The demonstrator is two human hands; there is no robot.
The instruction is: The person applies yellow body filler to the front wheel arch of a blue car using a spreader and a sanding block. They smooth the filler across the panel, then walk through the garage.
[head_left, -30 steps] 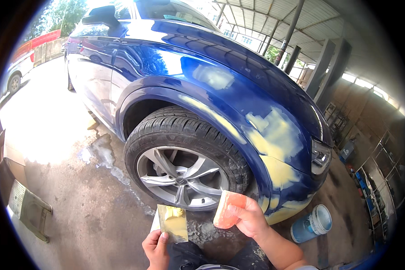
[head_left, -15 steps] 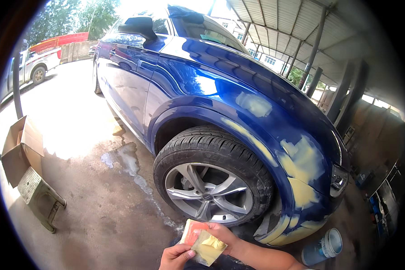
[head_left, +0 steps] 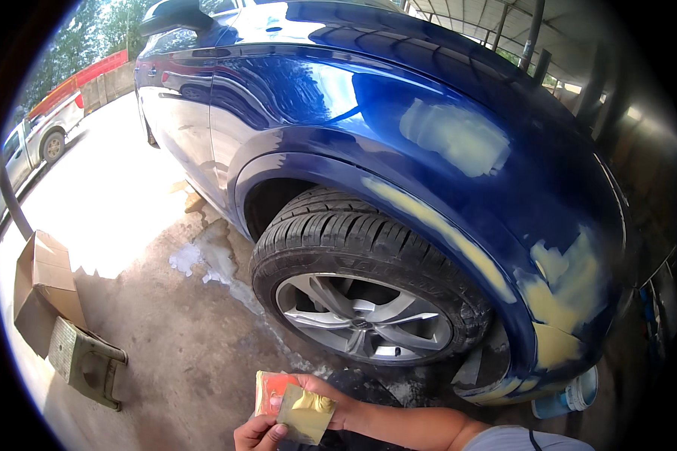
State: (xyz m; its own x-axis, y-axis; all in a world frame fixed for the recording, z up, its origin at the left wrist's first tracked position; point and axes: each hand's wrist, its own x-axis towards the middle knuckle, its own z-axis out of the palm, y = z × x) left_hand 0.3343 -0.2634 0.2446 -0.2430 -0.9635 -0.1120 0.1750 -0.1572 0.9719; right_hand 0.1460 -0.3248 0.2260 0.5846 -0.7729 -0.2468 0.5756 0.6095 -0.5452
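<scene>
Fingers of the left hand (head_left: pixel 256 434) pinch a thin, square, paste-smeared plate (head_left: pixel 299 430) carrying glossy yellow paste (head_left: pixel 317 404); right hand (head_left: pixel 326 391) grips a flat orange-red spreader (head_left: pixel 269 385) behind it, fingertips partly hidden. Both held before the silver-spoked black wheel (head_left: pixel 362 323) of a glossy blue car (head_left: pixel 368 98). Step looks like working paste; next move seems to call for a level plate, steady spreader edge.

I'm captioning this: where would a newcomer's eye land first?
Probably the glossy dark-blue car filling the upper middle, with pale-yellow patches on its front fender. Below, a black rubber tyre surrounds a silver spoked wheel. At bottom centre, a thin square plate bearing yellow paste partly hides a flat orange-red piece.
</scene>
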